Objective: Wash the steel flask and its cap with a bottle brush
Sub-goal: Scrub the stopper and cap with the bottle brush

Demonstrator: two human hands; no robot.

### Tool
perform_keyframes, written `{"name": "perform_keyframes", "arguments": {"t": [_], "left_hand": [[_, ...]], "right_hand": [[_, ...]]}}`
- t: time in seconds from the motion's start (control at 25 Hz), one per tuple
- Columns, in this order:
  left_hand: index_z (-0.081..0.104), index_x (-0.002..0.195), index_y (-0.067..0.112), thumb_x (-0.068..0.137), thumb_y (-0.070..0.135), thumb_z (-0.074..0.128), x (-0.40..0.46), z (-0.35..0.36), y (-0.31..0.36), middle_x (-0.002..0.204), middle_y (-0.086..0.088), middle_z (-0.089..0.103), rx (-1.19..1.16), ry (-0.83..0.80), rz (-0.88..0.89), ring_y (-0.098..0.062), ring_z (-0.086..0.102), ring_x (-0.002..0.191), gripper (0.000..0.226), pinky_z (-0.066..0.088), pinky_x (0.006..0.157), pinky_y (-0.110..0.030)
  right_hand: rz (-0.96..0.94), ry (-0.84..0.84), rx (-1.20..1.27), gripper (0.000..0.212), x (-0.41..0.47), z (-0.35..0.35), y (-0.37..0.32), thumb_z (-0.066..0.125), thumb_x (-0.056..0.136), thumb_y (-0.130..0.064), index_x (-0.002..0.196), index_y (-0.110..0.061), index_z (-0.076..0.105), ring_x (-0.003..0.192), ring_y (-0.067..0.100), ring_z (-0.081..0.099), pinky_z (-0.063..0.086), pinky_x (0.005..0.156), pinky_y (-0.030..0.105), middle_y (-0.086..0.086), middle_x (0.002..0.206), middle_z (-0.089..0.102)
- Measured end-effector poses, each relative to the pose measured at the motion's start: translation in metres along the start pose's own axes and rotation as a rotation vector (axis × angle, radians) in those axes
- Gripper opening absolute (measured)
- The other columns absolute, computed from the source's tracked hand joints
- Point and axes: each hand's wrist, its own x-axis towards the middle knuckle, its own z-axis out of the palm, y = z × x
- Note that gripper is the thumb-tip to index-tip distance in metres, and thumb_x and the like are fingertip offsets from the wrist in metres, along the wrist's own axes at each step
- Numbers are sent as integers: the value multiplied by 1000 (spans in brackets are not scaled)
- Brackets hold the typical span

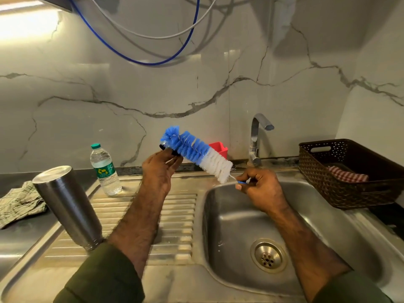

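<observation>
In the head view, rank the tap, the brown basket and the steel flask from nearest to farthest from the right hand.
From the right hand:
1. Tap, just behind it at the wall.
2. Brown basket, to its right on the counter.
3. Steel flask, far left on the drainboard.

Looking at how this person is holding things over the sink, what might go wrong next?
1. The steel flask stands mouth-down and tilted on the ribbed drainboard, close to the left forearm; a nudge could topple it.
2. The left hand holds the small black cap only with its fingertips, so it may slip while the bottle brush scrubs it.
3. The right hand pinches just the thin handle end, which gives little control of the brush.
</observation>
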Motion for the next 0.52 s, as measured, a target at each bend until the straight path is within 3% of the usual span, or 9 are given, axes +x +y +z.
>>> {"name": "perform_keyframes", "arguments": {"t": [0.16, 0.24, 0.32, 0.4, 0.52], "left_hand": [[67, 115, -10, 96, 5, 73, -25, 9, -12, 93, -20, 75, 136, -139, -41, -31, 75, 85, 25, 65, 75, -37], [69, 109, -5, 102, 13, 67, -27, 12, -8, 94, -18, 75, 6, -105, -87, -29, 75, 88, 20, 66, 76, -36], [69, 113, -1, 104, 19, 64, -21, 10, 1, 106, -20, 73, -195, -91, -132, -30, 75, 102, 23, 67, 80, -36], [63, 131, -5, 101, 25, 68, -19, 7, 2, 123, -24, 69, -344, -153, -187, -34, 70, 119, 43, 66, 84, -37], [46, 153, -8, 94, 28, 71, -27, 7, -16, 124, -26, 66, -421, -270, -257, -36, 70, 114, 74, 66, 83, -38]], "right_hand": [[-14, 22, 11, 18, -1, 8, -9, 88, 79, -13, 90, -24, 78, 74, -6, 62, 46, 67, 14, -17, 84, 69], [-26, 22, 2, 17, -2, 6, -8, 88, 79, -13, 88, -23, 78, 75, -5, 61, 47, 67, 15, -16, 83, 68], [-15, 26, 0, 15, -3, 2, -5, 89, 78, -12, 84, -20, 77, 76, -4, 62, 49, 65, 16, -14, 80, 68], [26, 32, 49, 16, -3, 1, -2, 88, 78, -9, 82, -21, 77, 74, -5, 63, 49, 65, 18, -13, 79, 69], [61, 50, 161, 26, -2, 10, -5, 88, 78, -3, 79, -26, 76, 61, -3, 60, 48, 62, 19, -13, 75, 70]]}}
